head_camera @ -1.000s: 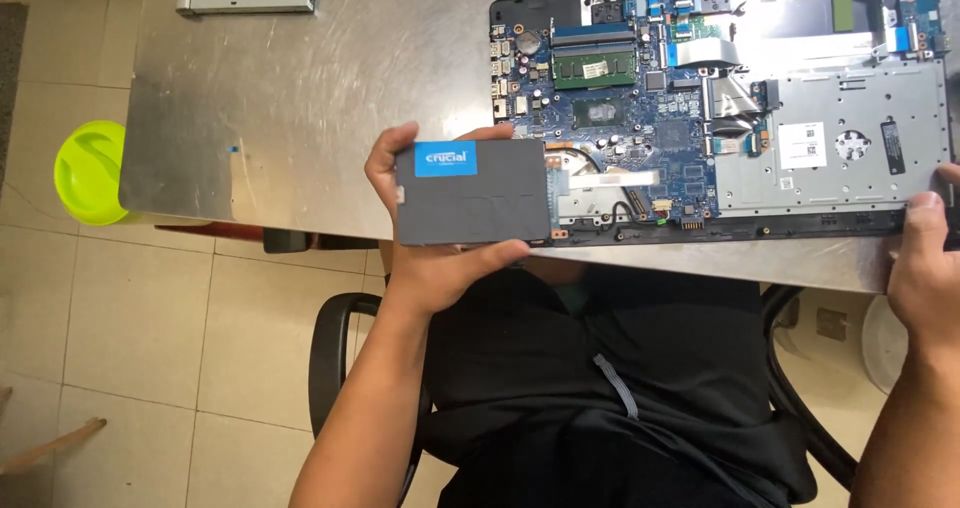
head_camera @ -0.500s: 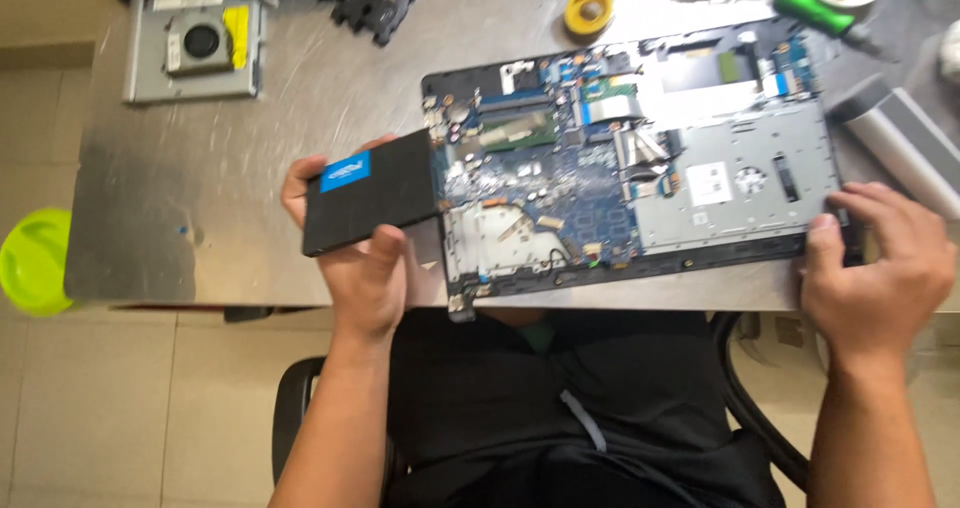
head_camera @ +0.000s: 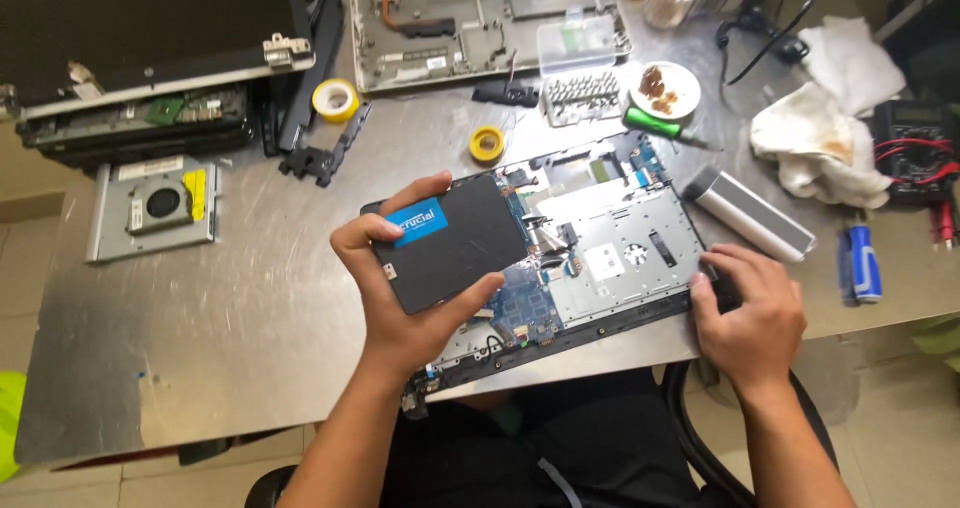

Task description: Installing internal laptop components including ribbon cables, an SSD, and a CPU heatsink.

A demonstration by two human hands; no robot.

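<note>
Left hand point(head_camera: 405, 313) gripping black drive point(head_camera: 450, 243) at frame centre, fingers curling round its edges, holding it tilted above open laptop point(head_camera: 600, 258). Right hand point(head_camera: 750, 313) resting at lower right, fingers pressing down on laptop's right edge, enclosing nothing. Laptop lying on metal surface point(head_camera: 220, 348) at near edge. Beyond: yellow tape roll point(head_camera: 487, 144), green screwdriver point(head_camera: 655, 126), bit case point(head_camera: 575, 78). Fan point(head_camera: 155, 208) sitting at left.

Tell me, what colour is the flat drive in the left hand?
Black, with a blue label at one corner; the head view shows the flat drive plainly.
</note>
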